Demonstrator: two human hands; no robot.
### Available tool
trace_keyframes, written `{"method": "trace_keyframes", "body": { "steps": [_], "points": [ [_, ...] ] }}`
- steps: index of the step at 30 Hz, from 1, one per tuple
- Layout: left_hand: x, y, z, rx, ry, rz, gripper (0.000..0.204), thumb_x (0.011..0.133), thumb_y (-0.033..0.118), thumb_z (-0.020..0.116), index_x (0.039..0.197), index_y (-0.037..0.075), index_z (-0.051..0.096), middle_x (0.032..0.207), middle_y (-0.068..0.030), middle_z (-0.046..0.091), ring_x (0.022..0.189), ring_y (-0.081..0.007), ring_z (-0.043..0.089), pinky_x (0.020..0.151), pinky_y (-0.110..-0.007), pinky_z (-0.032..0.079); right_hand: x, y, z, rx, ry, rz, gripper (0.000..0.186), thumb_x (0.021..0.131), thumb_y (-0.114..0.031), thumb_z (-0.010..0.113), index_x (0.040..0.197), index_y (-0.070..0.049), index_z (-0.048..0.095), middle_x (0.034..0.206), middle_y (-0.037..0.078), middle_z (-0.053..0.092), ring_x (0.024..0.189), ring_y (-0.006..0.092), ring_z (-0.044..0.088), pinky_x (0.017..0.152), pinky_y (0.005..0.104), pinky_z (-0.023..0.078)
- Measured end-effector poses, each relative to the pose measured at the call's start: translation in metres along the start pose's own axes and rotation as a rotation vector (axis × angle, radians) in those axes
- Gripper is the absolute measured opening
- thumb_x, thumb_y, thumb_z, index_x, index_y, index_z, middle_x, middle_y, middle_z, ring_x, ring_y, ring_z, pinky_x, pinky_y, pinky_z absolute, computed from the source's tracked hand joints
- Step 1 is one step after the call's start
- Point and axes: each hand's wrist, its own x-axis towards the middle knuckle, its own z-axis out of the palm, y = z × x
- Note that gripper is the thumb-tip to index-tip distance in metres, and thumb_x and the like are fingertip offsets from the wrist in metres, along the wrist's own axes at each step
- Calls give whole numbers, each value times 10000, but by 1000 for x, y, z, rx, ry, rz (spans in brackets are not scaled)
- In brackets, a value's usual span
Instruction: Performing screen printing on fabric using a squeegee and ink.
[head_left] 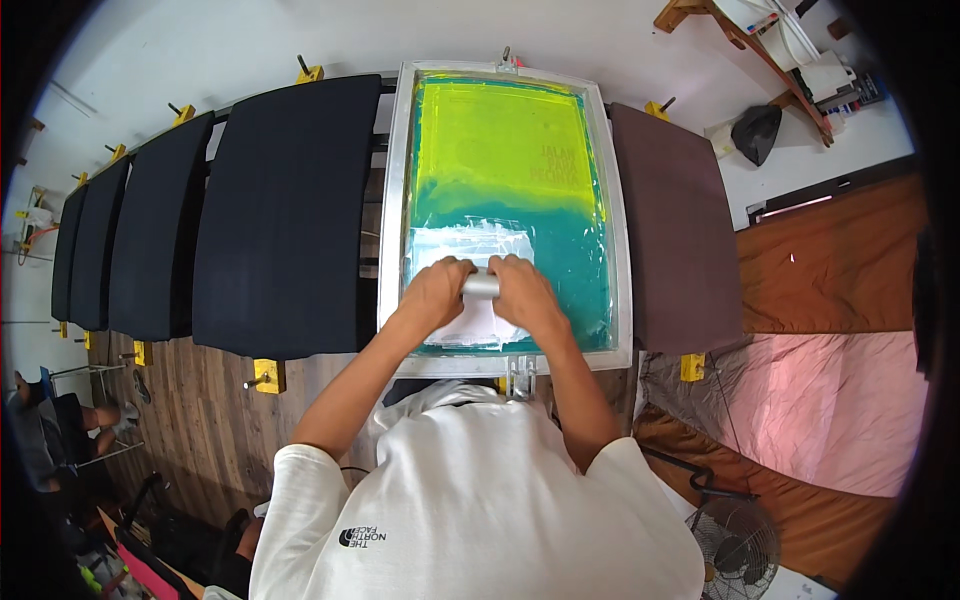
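My left hand (437,290) and my right hand (527,292) are both closed around the silver handle of a squeegee (482,285), side by side. Under them lies a screen-printing screen with a metal frame (619,230). Its far half is yellow-green (470,130) with some faint lettering; the near half is teal (575,265). White ink (470,240) is spread around the squeegee on the near left part of the mesh. My hands hide the squeegee's ends and most of its blade. A hinge clamp (520,380) grips the frame's near edge.
To the left stands a row of platens covered in black fabric (285,220), and to the right one in brownish fabric (675,230). Yellow brackets (264,376) jut from their ends. A fan (735,545) stands at lower right, near orange-brown and pink sheeting (840,400). Someone's legs (100,418) show far left.
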Motion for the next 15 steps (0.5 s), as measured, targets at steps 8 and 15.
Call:
{"method": "trace_keyframes", "body": {
  "steps": [8,15],
  "points": [
    [-102,28,25,28,-12,46,525,644,-123,574,1161,-37,594,1147,-262,616,953,-446,630,843,-463,531,-94,-30,23,52,-49,-82,354,710,40,618,1059,-11,582,1044,176,570,980,379,576,809,472,504],
    [-39,14,-4,-30,-44,-26,455,664,-103,591,1101,-2,663,967,-239,674,884,-410,657,820,-451,541,-26,-22,-12,1,-106,-44,349,690,52,617,1026,-45,604,956,182,623,954,399,605,805,486,499]
  ]
}}
